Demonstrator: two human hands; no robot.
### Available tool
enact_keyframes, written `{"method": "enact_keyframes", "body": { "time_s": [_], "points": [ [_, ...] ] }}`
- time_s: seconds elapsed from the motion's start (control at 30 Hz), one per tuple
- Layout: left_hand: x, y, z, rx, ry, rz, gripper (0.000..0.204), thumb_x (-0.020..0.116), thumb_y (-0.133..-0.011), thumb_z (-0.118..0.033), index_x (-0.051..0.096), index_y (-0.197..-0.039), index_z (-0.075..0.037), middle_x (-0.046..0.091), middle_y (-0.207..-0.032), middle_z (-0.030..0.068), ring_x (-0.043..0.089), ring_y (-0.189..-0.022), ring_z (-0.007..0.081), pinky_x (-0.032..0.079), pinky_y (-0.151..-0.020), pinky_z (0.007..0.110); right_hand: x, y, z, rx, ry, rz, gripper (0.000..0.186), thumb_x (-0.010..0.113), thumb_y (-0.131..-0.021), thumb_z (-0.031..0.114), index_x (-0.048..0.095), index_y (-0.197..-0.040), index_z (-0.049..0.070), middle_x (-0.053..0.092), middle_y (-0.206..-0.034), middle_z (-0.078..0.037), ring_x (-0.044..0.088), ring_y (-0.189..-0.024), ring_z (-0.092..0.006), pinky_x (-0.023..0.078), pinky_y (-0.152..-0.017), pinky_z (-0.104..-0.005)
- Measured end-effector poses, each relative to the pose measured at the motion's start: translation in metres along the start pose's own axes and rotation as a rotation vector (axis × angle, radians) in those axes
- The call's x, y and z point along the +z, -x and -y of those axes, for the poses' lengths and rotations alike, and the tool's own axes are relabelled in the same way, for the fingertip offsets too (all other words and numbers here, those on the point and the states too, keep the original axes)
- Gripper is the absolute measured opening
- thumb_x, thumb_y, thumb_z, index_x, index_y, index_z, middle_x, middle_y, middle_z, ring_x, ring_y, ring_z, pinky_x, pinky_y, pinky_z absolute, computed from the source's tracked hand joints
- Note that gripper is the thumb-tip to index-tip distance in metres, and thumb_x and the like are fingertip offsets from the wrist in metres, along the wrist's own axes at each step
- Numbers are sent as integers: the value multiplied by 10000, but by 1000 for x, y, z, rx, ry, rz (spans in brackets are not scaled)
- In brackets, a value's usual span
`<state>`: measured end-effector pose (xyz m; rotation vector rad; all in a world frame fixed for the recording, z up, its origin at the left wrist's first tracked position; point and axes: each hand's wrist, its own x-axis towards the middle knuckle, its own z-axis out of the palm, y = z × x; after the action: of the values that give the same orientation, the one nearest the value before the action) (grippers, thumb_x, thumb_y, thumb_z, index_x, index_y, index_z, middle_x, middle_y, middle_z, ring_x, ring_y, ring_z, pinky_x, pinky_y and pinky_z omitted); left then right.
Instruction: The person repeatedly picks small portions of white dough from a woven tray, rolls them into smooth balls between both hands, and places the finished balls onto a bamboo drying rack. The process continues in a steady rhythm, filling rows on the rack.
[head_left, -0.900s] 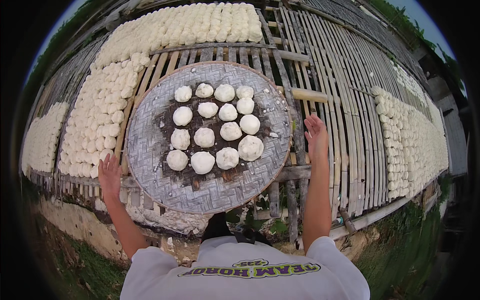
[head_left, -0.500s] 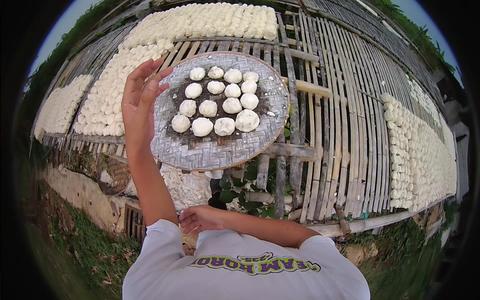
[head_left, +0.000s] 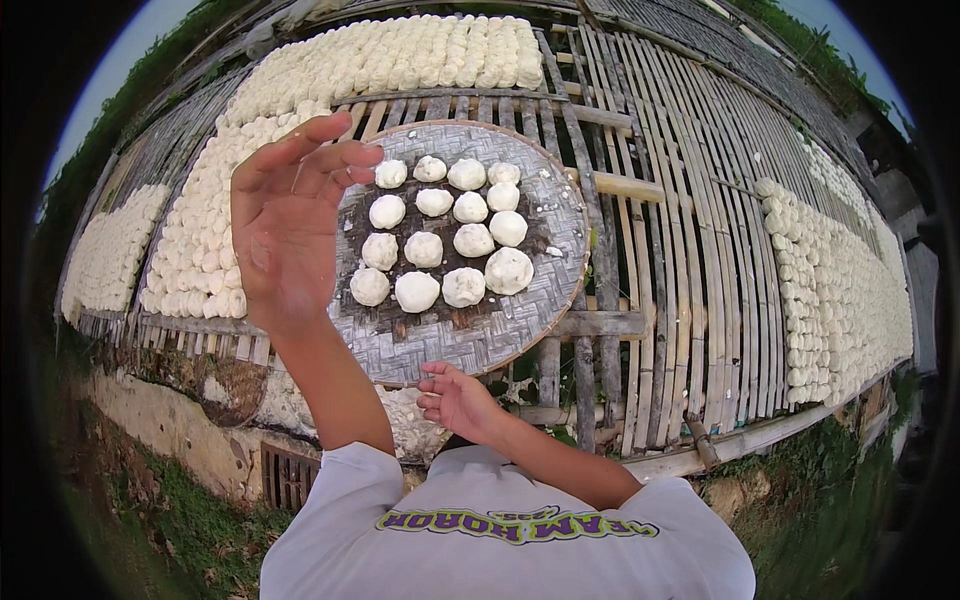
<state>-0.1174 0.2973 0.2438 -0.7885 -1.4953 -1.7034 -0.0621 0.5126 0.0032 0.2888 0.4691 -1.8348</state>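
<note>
A round woven tray [head_left: 440,345] lies on bamboo slats, carrying several lumpy white balls [head_left: 508,270] in rough rows on its darkened middle. My left hand [head_left: 283,225] is raised in front of the tray's left part, palm showing, with bent fingers apart and nothing in them; it hides part of the rim. Low at the tray's near edge, my right hand [head_left: 455,402] has its fingers loosely curled and apart, holding nothing that I can see; I cannot tell whether its fingertips touch the rim.
Bamboo slat racks [head_left: 680,250] stretch around the tray, with dense rows of white clumps at the back [head_left: 400,55], left [head_left: 190,260] and right [head_left: 830,310]. A rough concrete wall [head_left: 170,425] with a grate runs below the near edge, with greenery beside it.
My left hand has swung from low at the left up in front of the tray. My right hand has left the right side for the near edge, rising slightly lately.
</note>
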Motion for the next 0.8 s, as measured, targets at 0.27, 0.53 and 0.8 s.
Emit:
{"method": "enact_keyframes", "body": {
  "time_s": [0.27,0.53,0.8],
  "points": [
    [-29,55,109,-469,263,-151,463,610,-1001,-343,535,-1325,-21,594,-1377,219,646,-1158,311,480,-994,432,-20,-35,192,-1146,2193,-599,641,768,-802,208,549,-1383,47,541,-1308,-224,547,-1204,-395,479,-1007,-477],
    [-21,96,147,-768,262,-293,399,589,-1027,-352,557,-1281,-46,627,-1330,165,637,-1152,267,486,-970,403,-68,-64,202,-977,2204,-414,721,851,-741,336,592,-1396,180,489,-1375,-233,484,-1264,-441,419,-1074,-522],
    [66,152,147,-930,-42,-703,333,537,-1050,-296,560,-1288,-64,619,-1315,92,579,-1194,204,437,-979,377,-63,-41,261,-543,1037,-176,528,728,-908,237,552,-1378,74,612,-1321,-105,634,-1146,-224,527,-936,-420]
  ]
}}
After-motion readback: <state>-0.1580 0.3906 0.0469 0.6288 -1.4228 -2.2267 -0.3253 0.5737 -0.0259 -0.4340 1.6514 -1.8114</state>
